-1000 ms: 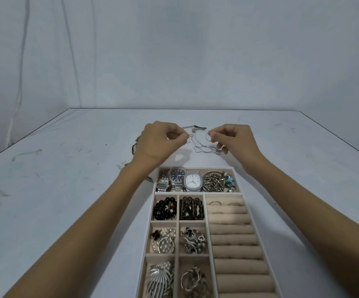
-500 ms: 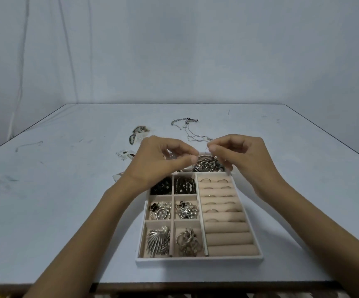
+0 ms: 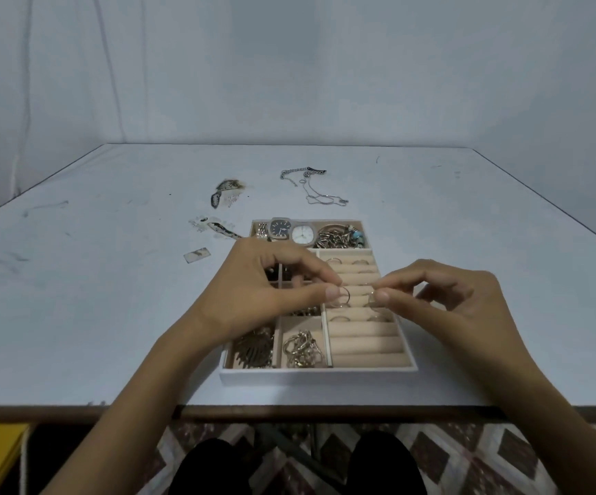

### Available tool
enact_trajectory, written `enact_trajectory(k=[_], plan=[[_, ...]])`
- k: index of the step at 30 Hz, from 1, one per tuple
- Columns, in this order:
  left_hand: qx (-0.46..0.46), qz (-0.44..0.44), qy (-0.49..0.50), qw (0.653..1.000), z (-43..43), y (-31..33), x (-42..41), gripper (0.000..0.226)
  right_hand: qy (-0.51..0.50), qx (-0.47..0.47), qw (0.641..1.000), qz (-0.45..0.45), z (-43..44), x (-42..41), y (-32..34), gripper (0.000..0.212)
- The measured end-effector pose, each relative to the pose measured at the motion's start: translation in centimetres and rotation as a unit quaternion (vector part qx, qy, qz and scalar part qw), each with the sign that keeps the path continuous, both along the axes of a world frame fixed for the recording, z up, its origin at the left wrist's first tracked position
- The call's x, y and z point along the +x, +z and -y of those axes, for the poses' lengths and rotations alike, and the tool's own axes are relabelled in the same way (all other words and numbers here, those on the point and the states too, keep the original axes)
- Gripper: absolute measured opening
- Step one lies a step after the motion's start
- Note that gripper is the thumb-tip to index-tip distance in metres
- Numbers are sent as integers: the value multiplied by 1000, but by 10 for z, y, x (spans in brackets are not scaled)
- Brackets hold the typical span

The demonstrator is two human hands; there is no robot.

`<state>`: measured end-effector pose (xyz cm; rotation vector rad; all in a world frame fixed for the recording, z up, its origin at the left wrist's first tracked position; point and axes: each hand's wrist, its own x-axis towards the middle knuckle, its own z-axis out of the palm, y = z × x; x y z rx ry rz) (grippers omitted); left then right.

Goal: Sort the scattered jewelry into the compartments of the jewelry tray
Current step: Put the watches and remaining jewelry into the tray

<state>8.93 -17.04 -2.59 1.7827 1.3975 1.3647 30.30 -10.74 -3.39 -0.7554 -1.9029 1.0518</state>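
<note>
Thin metal ring [image 3: 345,297] pinched betw thumb + forefinger of left hand [image 3: 271,291], held just above the beige ring-roll section [image 3: 364,339] of the white-walled, beige-lined jewelry tray [image 3: 318,375]. Right hand [image 3: 443,298] pinches a second thin ring [image 3: 372,299] the same way, just beside the first. Both hands curled round their rings, neither ring in a slot yet

Tray looks mostly filled: far compartment has a dark-dial watch [image 3: 279,228], a white-dial watch [image 3: 303,234] + a tangle of bangles [image 3: 341,235]. Small left compartments hold gold-tone pieces [image 3: 302,348] etc, some hidden under left hand. A few rings already sit in the far rolls, near rolls bare

Still loose on the pale desk [image 3: 111,316], beyond/left of tray: thin silver chain necklace [image 3: 319,196], chunky silver bracelet [image 3: 302,172], patterned brooch-like piece [image 3: 227,189], long speckled piece [image 3: 218,227], small flat rectangular piece [image 3: 197,254]

Est. well past halfway: the 2 rings in hand, then approx 5 loose items left
</note>
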Motion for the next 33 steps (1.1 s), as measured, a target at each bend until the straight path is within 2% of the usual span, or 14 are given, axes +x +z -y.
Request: enact_trajectory(k=[3, 8, 18, 33], plan=[[-2, 5, 9, 1000, 3, 0, 2, 17, 1, 8, 1000, 3, 4, 6, -3, 9], [-6, -42, -4, 999, 6, -2, 2, 18, 11, 18, 999, 25, 5, 8, -6, 5], [-19, -80, -25, 996, 9, 0, 6, 15, 18, 42, 998, 42, 6, 6, -9, 14], [-2, -62, -11, 998, 10, 2, 9, 16, 59, 0, 996, 73, 2, 8, -8, 9]])
